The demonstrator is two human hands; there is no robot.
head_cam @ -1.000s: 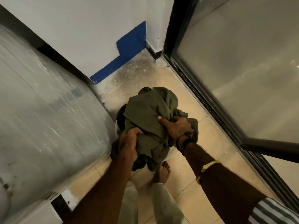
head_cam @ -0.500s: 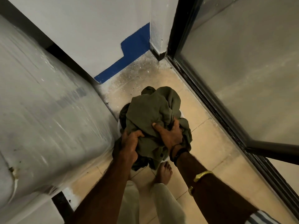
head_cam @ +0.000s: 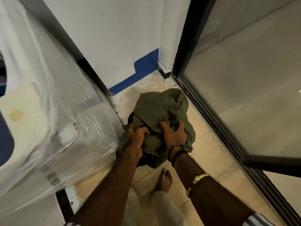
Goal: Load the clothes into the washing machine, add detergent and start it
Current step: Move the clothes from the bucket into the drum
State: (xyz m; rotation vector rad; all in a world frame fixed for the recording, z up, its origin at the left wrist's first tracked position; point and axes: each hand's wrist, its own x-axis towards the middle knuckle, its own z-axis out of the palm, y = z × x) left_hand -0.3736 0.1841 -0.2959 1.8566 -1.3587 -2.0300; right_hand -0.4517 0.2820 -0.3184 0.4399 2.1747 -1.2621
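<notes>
A bundle of olive-green clothes [head_cam: 161, 110] hangs above the tiled floor, just right of the washing machine. My left hand [head_cam: 136, 141] grips its left side with curled fingers. On the near right side my right hand [head_cam: 173, 136] grips the cloth. Some darker fabric hangs under the bundle. The washing machine [head_cam: 48, 115] fills the left of the view; it is white and wrapped in clear plastic film. A dark opening in its top shows at the far left edge.
A glass door with a black frame [head_cam: 210, 118] stands close on the right. A white wall with a blue base strip [head_cam: 138, 72] closes the back. My bare foot [head_cam: 164, 180] rests on the beige tiles below the bundle.
The view has swung left and up, bringing more of the machine's top into sight. My right hand has shifted its grip inward on the bundle, which now sits higher off the floor.
</notes>
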